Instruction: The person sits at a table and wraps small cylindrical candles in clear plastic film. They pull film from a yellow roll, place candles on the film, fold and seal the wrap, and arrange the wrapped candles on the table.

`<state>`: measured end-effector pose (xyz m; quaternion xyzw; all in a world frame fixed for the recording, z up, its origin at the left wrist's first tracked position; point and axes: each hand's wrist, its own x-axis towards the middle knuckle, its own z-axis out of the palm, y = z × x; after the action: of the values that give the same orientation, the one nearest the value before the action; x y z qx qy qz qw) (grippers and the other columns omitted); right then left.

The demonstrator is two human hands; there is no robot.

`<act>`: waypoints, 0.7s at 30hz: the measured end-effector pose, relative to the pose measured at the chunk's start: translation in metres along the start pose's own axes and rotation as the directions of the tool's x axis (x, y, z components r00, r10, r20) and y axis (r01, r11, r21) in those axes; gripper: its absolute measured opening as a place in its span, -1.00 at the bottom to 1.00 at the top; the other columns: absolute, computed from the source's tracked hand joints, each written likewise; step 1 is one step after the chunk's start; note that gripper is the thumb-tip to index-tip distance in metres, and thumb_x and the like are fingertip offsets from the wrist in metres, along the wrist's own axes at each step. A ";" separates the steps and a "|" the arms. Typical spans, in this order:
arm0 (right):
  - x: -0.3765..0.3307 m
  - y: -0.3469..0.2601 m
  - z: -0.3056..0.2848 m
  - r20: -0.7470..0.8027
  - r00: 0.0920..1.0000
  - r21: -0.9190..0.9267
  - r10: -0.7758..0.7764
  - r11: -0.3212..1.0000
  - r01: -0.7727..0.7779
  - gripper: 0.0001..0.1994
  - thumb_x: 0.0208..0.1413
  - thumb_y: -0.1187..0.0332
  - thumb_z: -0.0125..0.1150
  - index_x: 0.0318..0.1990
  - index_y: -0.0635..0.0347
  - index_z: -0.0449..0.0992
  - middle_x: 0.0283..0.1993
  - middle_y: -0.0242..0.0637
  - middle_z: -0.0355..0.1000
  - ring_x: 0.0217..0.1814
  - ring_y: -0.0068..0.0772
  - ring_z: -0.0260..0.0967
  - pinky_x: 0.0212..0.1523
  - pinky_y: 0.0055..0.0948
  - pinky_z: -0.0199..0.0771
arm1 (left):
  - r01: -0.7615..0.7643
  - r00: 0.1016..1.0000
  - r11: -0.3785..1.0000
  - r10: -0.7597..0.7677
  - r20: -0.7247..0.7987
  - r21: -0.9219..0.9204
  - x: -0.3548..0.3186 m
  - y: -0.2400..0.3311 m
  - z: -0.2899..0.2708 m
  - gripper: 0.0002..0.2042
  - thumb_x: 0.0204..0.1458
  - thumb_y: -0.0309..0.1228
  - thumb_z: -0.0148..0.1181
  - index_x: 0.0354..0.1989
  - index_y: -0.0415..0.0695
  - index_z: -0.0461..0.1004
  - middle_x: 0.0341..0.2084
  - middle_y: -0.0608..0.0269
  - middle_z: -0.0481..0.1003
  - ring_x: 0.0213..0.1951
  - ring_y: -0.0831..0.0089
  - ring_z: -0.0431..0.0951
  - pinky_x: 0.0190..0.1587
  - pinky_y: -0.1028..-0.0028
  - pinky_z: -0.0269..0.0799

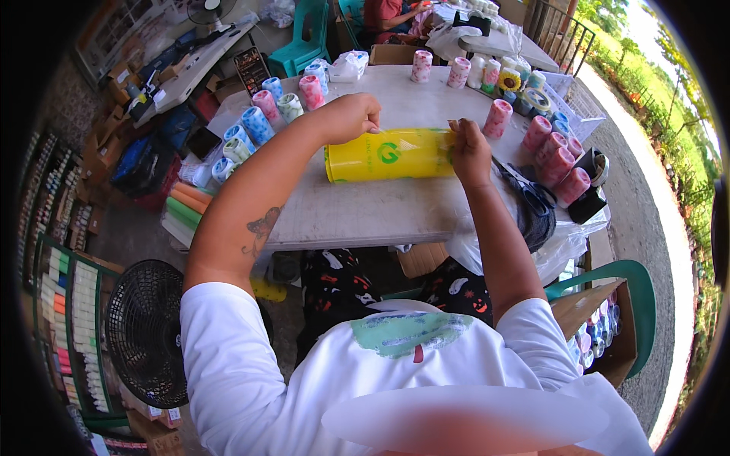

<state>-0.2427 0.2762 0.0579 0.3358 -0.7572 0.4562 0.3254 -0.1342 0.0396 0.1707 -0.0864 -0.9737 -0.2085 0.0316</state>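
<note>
Yellow roll (388, 155) lying sideways mid-tabletop (357, 209), left hand (351, 116) pinching its clear wrap up top, right hand (469, 149) pinched on the wrap at the end, so looks partway wrapped, ends probably left, plenty of patterned rolls (268, 104) around.

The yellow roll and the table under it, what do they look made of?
The yellow roll, between the left hand and right hand, looks like glossy plastic film: it shines and creases. The table looks like pale, matte painted wood or board; I can't tell which.
</note>
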 end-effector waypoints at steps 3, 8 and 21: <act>0.003 0.006 0.000 0.002 1.000 -0.003 -0.005 1.000 0.005 -0.94 0.21 0.51 0.00 -0.19 0.23 0.37 -0.29 -0.09 0.51 -0.20 -0.13 0.53 -0.24 -0.38 0.48 | 0.212 0.975 0.965 -0.196 0.108 -0.155 0.001 0.011 -0.010 -0.88 -0.02 -0.46 0.26 -0.40 -0.25 0.49 -0.32 0.08 0.54 -0.26 0.28 0.56 -0.22 0.38 0.44; 0.007 0.008 0.001 0.024 1.000 0.003 0.011 1.000 -0.011 -0.93 0.23 0.49 -0.02 -0.18 0.23 0.36 -0.28 -0.09 0.52 -0.17 -0.16 0.54 -0.23 -0.39 0.49 | 0.058 0.988 0.997 -0.063 0.139 0.045 -0.001 0.009 -0.016 -0.92 0.01 -0.52 0.20 -0.39 -0.26 0.46 -0.09 0.12 0.45 -0.20 0.40 0.53 -0.20 0.50 0.48; 0.019 0.011 0.007 -0.030 0.999 -0.081 -0.014 0.997 0.011 -0.92 0.18 0.46 0.06 -0.19 0.17 0.37 -0.36 -0.05 0.49 -0.30 0.04 0.48 -0.35 -0.20 0.44 | 0.017 0.999 1.000 -0.017 -0.028 0.011 0.006 -0.017 -0.007 -0.89 0.07 -0.43 0.10 -0.31 -0.21 0.45 -0.41 0.01 0.51 -0.32 0.16 0.53 -0.25 0.30 0.39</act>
<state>-0.2629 0.2694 0.0650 0.3201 -0.7677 0.4282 0.3532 -0.1428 0.0226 0.1713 -0.0750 -0.9750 -0.2045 0.0439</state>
